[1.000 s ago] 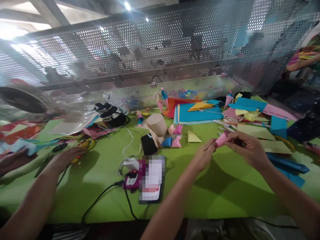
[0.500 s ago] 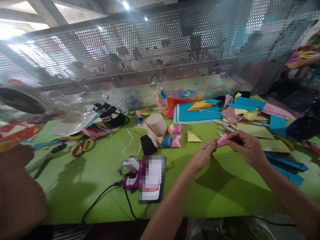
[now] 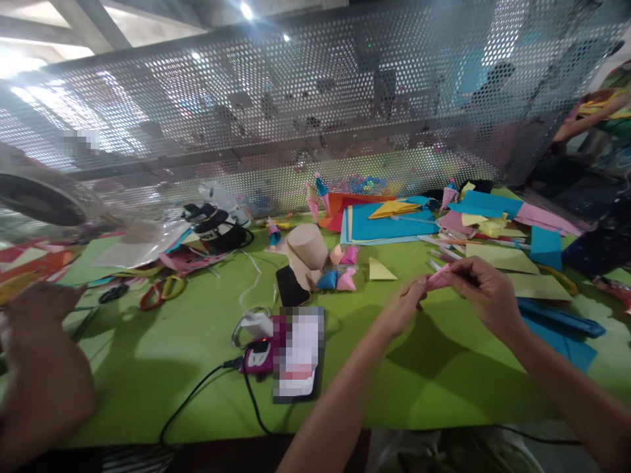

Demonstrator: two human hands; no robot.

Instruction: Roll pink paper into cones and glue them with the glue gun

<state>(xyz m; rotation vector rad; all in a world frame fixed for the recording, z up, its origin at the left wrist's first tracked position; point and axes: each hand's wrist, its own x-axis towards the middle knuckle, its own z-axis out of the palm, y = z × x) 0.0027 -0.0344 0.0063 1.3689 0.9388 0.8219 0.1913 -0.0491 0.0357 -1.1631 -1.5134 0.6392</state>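
Note:
Above the green table (image 3: 365, 368), a small piece of folded pink paper (image 3: 436, 280) is pinched between my two hands. My left hand (image 3: 408, 303) closes on its near left end. The thumb and fingers of my right hand (image 3: 483, 289) press on its other end from the right. A pale yellow paper triangle (image 3: 380, 269) lies to the left of my hands. Beyond it sit small puffy packets, among them a blue one (image 3: 327, 280) and a pink one (image 3: 346, 279). Part of the pink paper is hidden by my fingers.
A phone (image 3: 298, 355) lies beside a purple power strip (image 3: 261, 355) with cables. Behind are a paper roll (image 3: 306, 246) and blue paper sheets (image 3: 379, 223). A co-worker's arm (image 3: 46, 368) reaches in at left near scissors (image 3: 170, 289). A perforated metal screen (image 3: 296, 98) backs the table.
My hands stay almost in place, with slightly more of the pink paper showing between them. At the left, the co-worker's hand has shifted over the dark-handled scissors' blades.

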